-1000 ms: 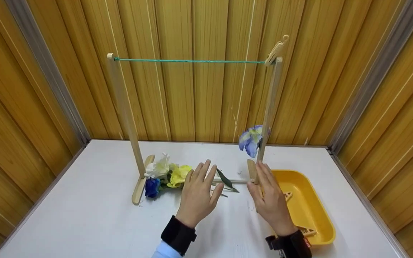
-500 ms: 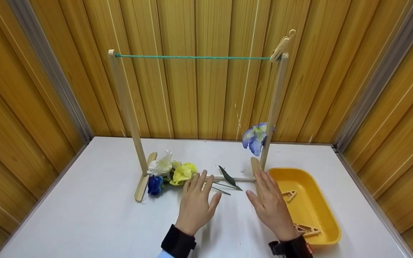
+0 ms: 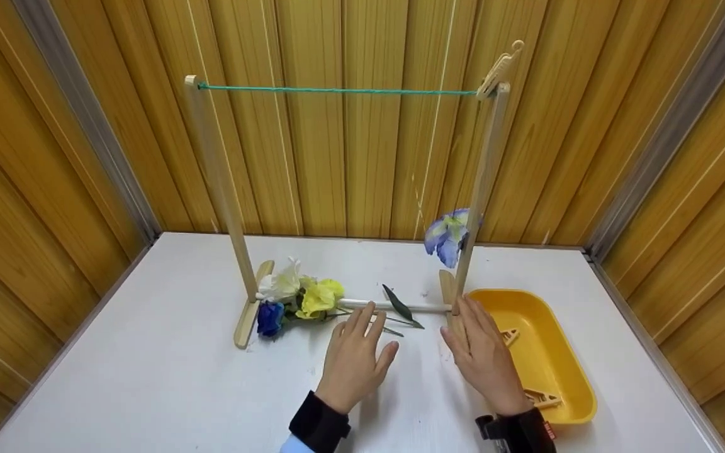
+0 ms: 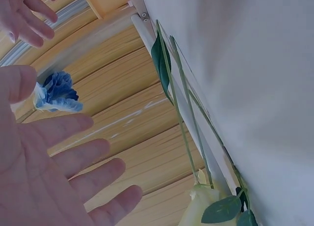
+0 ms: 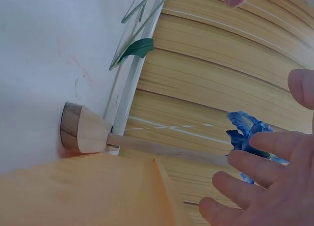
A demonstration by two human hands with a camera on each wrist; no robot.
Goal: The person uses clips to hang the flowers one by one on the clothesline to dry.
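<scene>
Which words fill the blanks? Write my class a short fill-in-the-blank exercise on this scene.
1. The cord strung between the two wooden posts is ____ in colour.
2. The clips lie in a ____ tray.
3. The left hand and the right hand both hold ____.
4. One clip sits atop the ____ post.

Missing words: green; yellow; nothing; right

Both bare hands hovered low in the head view's frame: left hand point(image 3: 355, 360) and right hand point(image 3: 482, 355), fingers straight, spread, holding nothing.
</scene>
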